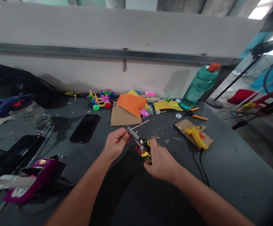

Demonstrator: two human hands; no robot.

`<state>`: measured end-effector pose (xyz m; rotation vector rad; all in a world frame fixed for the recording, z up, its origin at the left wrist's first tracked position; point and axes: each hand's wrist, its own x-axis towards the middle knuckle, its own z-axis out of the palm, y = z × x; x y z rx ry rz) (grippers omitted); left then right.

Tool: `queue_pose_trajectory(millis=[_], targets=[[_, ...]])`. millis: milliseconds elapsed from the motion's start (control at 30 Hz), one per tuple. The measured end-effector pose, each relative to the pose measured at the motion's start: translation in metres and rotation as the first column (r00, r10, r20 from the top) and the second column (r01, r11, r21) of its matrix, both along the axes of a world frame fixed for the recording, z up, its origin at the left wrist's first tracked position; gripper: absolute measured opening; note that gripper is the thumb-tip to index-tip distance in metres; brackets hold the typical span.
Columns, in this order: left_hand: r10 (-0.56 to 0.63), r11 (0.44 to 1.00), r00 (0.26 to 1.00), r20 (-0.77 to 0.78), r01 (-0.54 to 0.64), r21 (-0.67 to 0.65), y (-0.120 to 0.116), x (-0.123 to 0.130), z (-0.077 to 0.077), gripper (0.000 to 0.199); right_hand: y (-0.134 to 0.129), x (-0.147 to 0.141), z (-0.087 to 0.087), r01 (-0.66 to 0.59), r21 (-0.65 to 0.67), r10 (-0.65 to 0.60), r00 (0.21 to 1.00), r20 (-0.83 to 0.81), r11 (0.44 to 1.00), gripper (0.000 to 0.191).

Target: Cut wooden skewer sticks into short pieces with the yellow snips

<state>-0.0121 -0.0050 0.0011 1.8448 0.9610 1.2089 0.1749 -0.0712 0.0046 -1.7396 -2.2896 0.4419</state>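
My right hand [161, 158] is wrapped around the yellow-and-black handles of a pair of shears [140, 142]. Their grey blades point up and left, and the tips reach the fingers of my left hand [117, 142]. That hand is closed in a pinch; whatever is between the fingers is too small to make out. Just beyond the blades, a thin wooden stick [140, 124] slants to the right. Behind it, brown cardboard [124, 116] lies under an orange sheet [133, 104].
At right, a yellow glue gun [196, 137] rests on cardboard, near orange-handled pliers [199, 117] and a teal bottle [199, 86]. At left are a black phone [85, 128] and a purple device [36, 179]. A small colourful wheeled model [100, 102] stands near the wall.
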Motion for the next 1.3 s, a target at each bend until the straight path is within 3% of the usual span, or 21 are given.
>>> queue_pose_trajectory(millis=[167, 367, 433, 700, 933, 1300], targets=[[0.0, 1.0, 0.999, 0.035, 0.0, -0.018, -0.001, 0.002, 0.004, 0.03, 0.001, -0.002, -0.004, 0.023, -0.05, -0.025, 0.999, -0.042, 0.998, 0.029], [-0.033, 0.997, 0.993, 0.117, 0.041, -0.067, -0.003, 0.006, 0.006, 0.026, 0.004, -0.001, 0.0, 0.031, -0.077, -0.055, 0.945, -0.322, 0.997, 0.038], [-0.035, 0.996, 0.99, 0.138, 0.047, -0.078, -0.003, 0.006, 0.005, 0.025, 0.004, 0.001, 0.002, 0.059, -0.068, -0.079, 0.936, -0.344, 0.996, 0.039], [-0.008, 0.998, 0.998, 0.058, 0.011, -0.061, -0.001, 0.003, 0.002, 0.032, 0.001, 0.0, -0.004, 0.063, 0.01, -0.06, 0.978, -0.198, 0.998, 0.04], [0.021, 0.999, 0.999, 0.028, -0.02, -0.039, -0.002, 0.003, 0.002, 0.033, 0.0, -0.003, -0.005, 0.055, 0.043, -0.047, 0.985, -0.167, 0.998, 0.042], [0.026, 0.996, 0.995, 0.095, -0.018, -0.086, -0.003, 0.004, 0.001, 0.029, -0.001, -0.009, 0.0, 0.047, 0.001, -0.047, 0.999, -0.018, 0.999, 0.032]])
